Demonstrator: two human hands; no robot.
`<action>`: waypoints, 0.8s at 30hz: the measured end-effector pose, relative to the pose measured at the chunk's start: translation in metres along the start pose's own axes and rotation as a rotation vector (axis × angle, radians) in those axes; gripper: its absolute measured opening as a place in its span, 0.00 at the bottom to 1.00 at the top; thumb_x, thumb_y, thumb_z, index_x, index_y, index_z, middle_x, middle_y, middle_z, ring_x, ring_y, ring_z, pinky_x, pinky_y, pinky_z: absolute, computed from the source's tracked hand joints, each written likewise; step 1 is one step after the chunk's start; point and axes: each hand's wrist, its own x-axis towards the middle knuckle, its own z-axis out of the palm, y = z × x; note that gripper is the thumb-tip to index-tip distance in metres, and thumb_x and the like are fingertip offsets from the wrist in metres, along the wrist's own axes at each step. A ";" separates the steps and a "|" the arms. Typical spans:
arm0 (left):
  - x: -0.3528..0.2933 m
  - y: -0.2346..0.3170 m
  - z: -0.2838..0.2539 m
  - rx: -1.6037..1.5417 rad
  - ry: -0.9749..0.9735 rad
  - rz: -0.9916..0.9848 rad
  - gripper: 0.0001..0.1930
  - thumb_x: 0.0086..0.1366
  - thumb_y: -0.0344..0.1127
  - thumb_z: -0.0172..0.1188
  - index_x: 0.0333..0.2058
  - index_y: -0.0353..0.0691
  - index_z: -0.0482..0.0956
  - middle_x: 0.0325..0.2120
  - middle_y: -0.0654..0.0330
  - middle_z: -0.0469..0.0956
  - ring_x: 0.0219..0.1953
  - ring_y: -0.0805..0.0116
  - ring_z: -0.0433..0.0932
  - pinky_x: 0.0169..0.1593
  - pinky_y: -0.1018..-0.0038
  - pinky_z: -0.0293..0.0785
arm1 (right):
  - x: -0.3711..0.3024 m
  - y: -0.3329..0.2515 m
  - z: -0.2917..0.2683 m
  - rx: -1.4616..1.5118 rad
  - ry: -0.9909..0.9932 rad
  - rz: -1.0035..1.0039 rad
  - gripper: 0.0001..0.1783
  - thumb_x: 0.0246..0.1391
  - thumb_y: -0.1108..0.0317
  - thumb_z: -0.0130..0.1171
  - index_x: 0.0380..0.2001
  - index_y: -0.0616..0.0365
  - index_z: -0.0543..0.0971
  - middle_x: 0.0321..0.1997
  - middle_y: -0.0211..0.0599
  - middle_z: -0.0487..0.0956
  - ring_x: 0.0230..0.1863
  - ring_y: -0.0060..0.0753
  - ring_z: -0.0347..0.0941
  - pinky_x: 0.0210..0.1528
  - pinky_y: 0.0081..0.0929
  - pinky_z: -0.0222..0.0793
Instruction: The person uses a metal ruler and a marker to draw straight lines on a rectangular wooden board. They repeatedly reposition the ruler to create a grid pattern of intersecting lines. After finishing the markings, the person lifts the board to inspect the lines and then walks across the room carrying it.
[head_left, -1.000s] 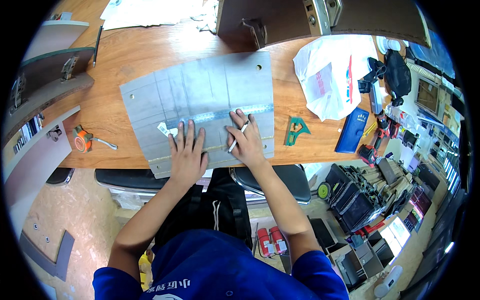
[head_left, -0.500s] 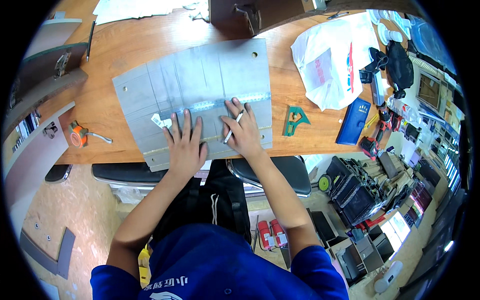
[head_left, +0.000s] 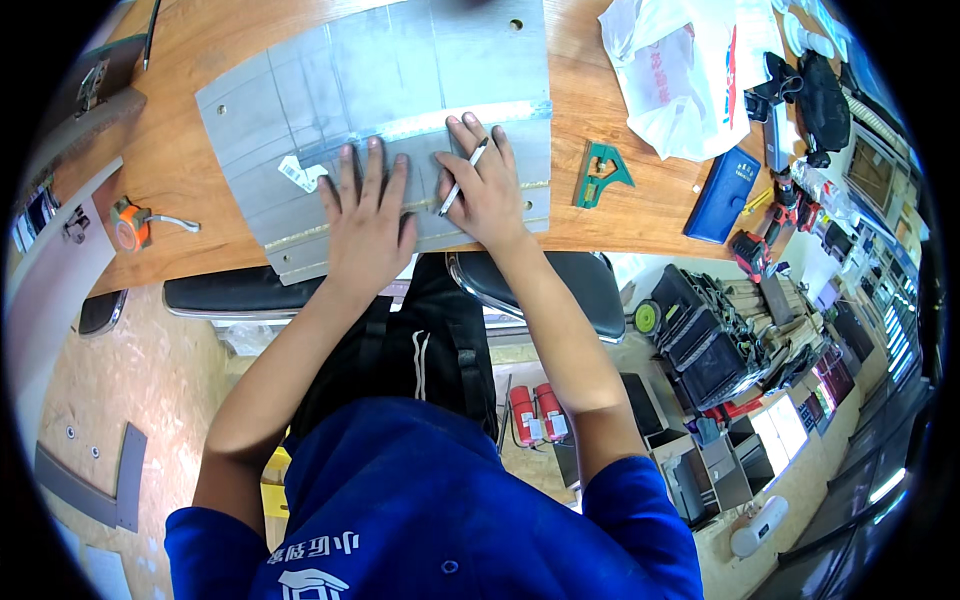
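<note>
A grey panel (head_left: 260,110) with thin ruled lines and small holes near its corners lies flat on the wooden table. Across it runs a metal ruler (head_left: 425,124). My left hand (head_left: 368,225) rests on the panel, fingers spread, with the fingertips at the ruler's lower edge. A white label (head_left: 298,173) lies on the panel beside those fingers. On the right, my right hand (head_left: 488,200) has its outer fingers stretched to the ruler. Tucked in that same hand is a slim silver-white pen (head_left: 463,178).
Right of the panel lie a green square-tool head (head_left: 604,175), a white plastic bag (head_left: 675,85), a blue notebook (head_left: 722,195) and a red cordless drill (head_left: 750,255). An orange tape measure (head_left: 130,225) sits at the left. Black stools (head_left: 545,290) stand under the table's front edge.
The whole view has tilted, so the table and panel appear higher in the picture. Both hands keep about the same place on the panel and ruler; the pen stays in my right hand.
</note>
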 end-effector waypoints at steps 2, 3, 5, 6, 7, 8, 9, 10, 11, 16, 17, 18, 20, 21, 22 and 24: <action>0.003 0.006 0.002 -0.013 -0.007 0.020 0.40 0.63 0.43 0.63 0.72 0.41 0.62 0.77 0.44 0.46 0.78 0.32 0.40 0.69 0.25 0.42 | 0.000 0.001 0.001 -0.001 0.006 -0.002 0.16 0.50 0.72 0.64 0.45 0.52 0.82 0.68 0.47 0.75 0.71 0.54 0.67 0.70 0.61 0.60; 0.004 0.009 0.003 -0.017 -0.011 0.024 0.40 0.63 0.44 0.63 0.72 0.41 0.62 0.77 0.44 0.47 0.78 0.33 0.40 0.69 0.25 0.42 | 0.000 0.001 0.002 -0.001 0.008 0.000 0.16 0.50 0.71 0.64 0.44 0.52 0.82 0.68 0.47 0.75 0.71 0.54 0.67 0.71 0.61 0.60; 0.007 0.011 0.006 -0.020 -0.009 0.029 0.40 0.63 0.44 0.63 0.72 0.41 0.62 0.77 0.45 0.48 0.78 0.33 0.41 0.69 0.25 0.41 | -0.001 0.001 0.002 -0.001 0.011 0.005 0.16 0.50 0.71 0.64 0.44 0.52 0.82 0.68 0.46 0.75 0.71 0.53 0.67 0.71 0.61 0.60; 0.008 0.011 0.008 -0.019 -0.009 0.028 0.40 0.63 0.44 0.63 0.72 0.41 0.62 0.77 0.45 0.48 0.78 0.33 0.41 0.69 0.25 0.41 | -0.001 0.001 0.002 0.001 0.012 0.006 0.16 0.50 0.71 0.64 0.44 0.51 0.82 0.68 0.46 0.75 0.72 0.53 0.67 0.71 0.61 0.60; 0.008 0.010 0.010 -0.017 -0.009 0.027 0.40 0.63 0.44 0.63 0.72 0.41 0.62 0.77 0.45 0.48 0.78 0.33 0.41 0.69 0.25 0.42 | -0.001 0.001 0.003 0.003 0.013 0.007 0.16 0.50 0.71 0.64 0.44 0.51 0.82 0.68 0.46 0.75 0.72 0.53 0.67 0.71 0.60 0.60; 0.009 0.010 0.012 -0.016 -0.008 0.028 0.40 0.63 0.43 0.63 0.72 0.42 0.62 0.77 0.45 0.48 0.78 0.33 0.41 0.69 0.25 0.42 | -0.001 0.001 0.003 0.004 0.016 0.008 0.16 0.50 0.71 0.64 0.44 0.51 0.82 0.68 0.46 0.75 0.72 0.52 0.67 0.71 0.60 0.60; 0.009 0.010 0.013 -0.017 -0.006 0.028 0.40 0.63 0.43 0.63 0.72 0.42 0.62 0.77 0.45 0.48 0.78 0.33 0.41 0.69 0.25 0.42 | -0.001 0.001 0.003 0.001 0.014 0.008 0.16 0.50 0.71 0.64 0.44 0.51 0.82 0.68 0.45 0.75 0.72 0.52 0.67 0.71 0.60 0.59; 0.008 0.010 0.014 -0.018 -0.004 0.029 0.40 0.63 0.43 0.63 0.72 0.42 0.62 0.77 0.45 0.48 0.78 0.33 0.41 0.69 0.25 0.42 | -0.001 0.001 0.003 -0.002 0.012 0.008 0.16 0.50 0.71 0.64 0.44 0.51 0.82 0.68 0.45 0.75 0.72 0.52 0.67 0.72 0.60 0.59; 0.009 0.010 0.015 -0.020 -0.002 0.029 0.40 0.63 0.43 0.63 0.72 0.42 0.62 0.77 0.45 0.47 0.78 0.32 0.41 0.69 0.25 0.42 | -0.001 0.001 0.003 -0.005 0.009 0.007 0.16 0.50 0.71 0.64 0.44 0.51 0.82 0.68 0.45 0.75 0.72 0.52 0.67 0.72 0.60 0.59; 0.008 0.010 0.016 -0.009 -0.005 0.028 0.40 0.63 0.43 0.63 0.73 0.43 0.62 0.77 0.45 0.48 0.78 0.32 0.41 0.69 0.24 0.43 | -0.001 0.001 0.003 -0.004 0.009 0.007 0.15 0.51 0.71 0.64 0.44 0.50 0.82 0.68 0.45 0.74 0.72 0.52 0.67 0.72 0.59 0.59; 0.008 0.010 0.016 -0.007 -0.005 0.029 0.40 0.63 0.44 0.63 0.73 0.43 0.62 0.77 0.45 0.48 0.78 0.32 0.41 0.69 0.24 0.43 | -0.002 0.001 0.003 -0.005 0.010 0.008 0.15 0.51 0.71 0.64 0.44 0.50 0.82 0.68 0.45 0.74 0.72 0.52 0.67 0.72 0.59 0.58; 0.009 0.010 0.016 -0.004 0.004 0.028 0.40 0.62 0.43 0.64 0.72 0.44 0.63 0.77 0.46 0.48 0.78 0.33 0.41 0.69 0.24 0.44 | -0.002 0.001 0.003 -0.006 0.009 0.010 0.15 0.51 0.71 0.64 0.44 0.50 0.82 0.68 0.45 0.74 0.72 0.52 0.67 0.72 0.59 0.58; 0.009 0.011 0.017 0.000 0.022 0.025 0.40 0.60 0.42 0.65 0.71 0.45 0.64 0.77 0.48 0.49 0.78 0.34 0.43 0.68 0.24 0.46 | -0.002 0.001 0.003 -0.008 0.007 0.014 0.15 0.51 0.71 0.64 0.44 0.50 0.82 0.68 0.45 0.74 0.72 0.52 0.67 0.72 0.59 0.58; 0.009 0.011 0.017 0.002 0.021 0.024 0.40 0.60 0.42 0.65 0.71 0.45 0.64 0.77 0.48 0.49 0.77 0.34 0.43 0.68 0.24 0.46 | -0.002 0.001 0.003 -0.007 0.007 0.015 0.15 0.51 0.71 0.64 0.44 0.50 0.82 0.68 0.45 0.74 0.72 0.52 0.67 0.72 0.59 0.58; 0.009 0.011 0.017 0.004 0.021 0.024 0.40 0.60 0.42 0.65 0.71 0.46 0.65 0.77 0.48 0.49 0.77 0.34 0.43 0.68 0.24 0.46 | -0.002 0.001 0.003 -0.006 0.008 0.015 0.15 0.51 0.71 0.64 0.44 0.50 0.82 0.68 0.45 0.74 0.72 0.52 0.67 0.72 0.59 0.58; 0.009 0.012 0.016 0.003 0.023 0.025 0.40 0.60 0.42 0.65 0.71 0.46 0.65 0.77 0.48 0.50 0.77 0.34 0.43 0.68 0.24 0.46 | -0.002 0.001 0.003 -0.006 0.009 0.016 0.15 0.51 0.71 0.64 0.44 0.50 0.82 0.68 0.45 0.74 0.72 0.52 0.67 0.73 0.59 0.58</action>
